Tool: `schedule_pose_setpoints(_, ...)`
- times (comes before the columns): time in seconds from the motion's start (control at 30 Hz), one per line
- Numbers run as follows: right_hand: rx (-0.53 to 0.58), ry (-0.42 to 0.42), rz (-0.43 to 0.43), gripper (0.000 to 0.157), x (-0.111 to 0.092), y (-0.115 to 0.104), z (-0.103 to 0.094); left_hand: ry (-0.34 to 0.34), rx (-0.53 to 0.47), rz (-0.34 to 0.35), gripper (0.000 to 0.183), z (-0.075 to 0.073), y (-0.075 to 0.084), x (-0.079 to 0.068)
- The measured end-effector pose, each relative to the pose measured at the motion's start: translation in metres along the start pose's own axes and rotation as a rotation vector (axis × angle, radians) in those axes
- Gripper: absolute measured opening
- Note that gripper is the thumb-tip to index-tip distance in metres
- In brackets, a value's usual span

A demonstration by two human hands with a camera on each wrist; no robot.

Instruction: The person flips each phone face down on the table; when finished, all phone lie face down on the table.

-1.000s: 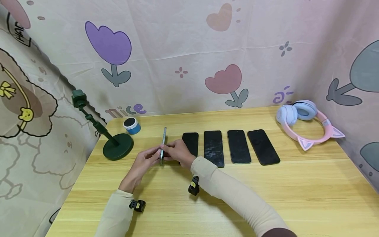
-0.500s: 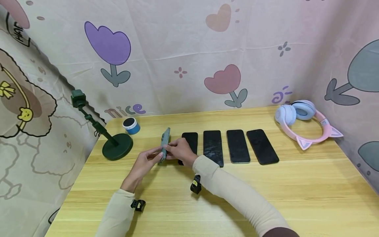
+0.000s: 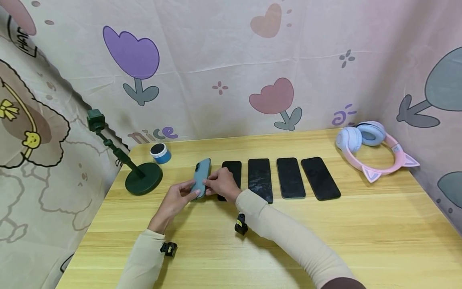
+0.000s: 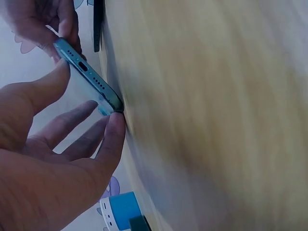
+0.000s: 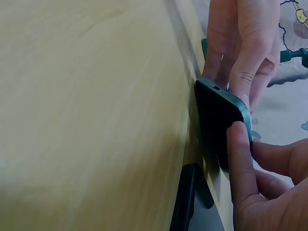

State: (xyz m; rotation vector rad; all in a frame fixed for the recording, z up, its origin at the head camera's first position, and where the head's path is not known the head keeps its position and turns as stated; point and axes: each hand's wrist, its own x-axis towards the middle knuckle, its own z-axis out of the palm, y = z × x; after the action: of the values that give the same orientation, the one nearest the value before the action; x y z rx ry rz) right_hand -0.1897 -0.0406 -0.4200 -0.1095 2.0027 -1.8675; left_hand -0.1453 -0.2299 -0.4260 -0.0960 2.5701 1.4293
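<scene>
A phone (image 3: 202, 173) with a pale blue-green back leans at an angle low over the table, its back up and its dark screen (image 5: 216, 120) turned down. My left hand (image 3: 174, 204) holds its near end between thumb and fingers, as the left wrist view shows around the port edge (image 4: 89, 72). On the right long edge my right hand (image 3: 224, 185) pinches it, one finger on the screen and the thumb on the back side. Just right of it lies a black-screened phone (image 3: 232, 170), partly hidden by my right hand.
Several dark phones lie in a row, including a smudged one (image 3: 260, 178) and a tilted one (image 3: 321, 178). Pink and blue cat-ear headphones (image 3: 384, 170) rest at right. Left stand a green stand (image 3: 144, 180) and a small blue-white cylinder (image 3: 161, 154). A printed cloth (image 3: 209, 52) hangs behind.
The phone in my hands has turned from standing on its edge to leaning with its back upward. My right hand has shifted slightly right with it. The other phones stay put.
</scene>
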Motion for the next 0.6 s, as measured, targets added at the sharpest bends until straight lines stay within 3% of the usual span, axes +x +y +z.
schedule_pose_setpoints(0.6,-0.203,-0.017,-0.009,0.022,0.0032,0.0017,0.0045,0.038,0.091,-0.015,0.060,-0.0032,-0.0017,0.0060)
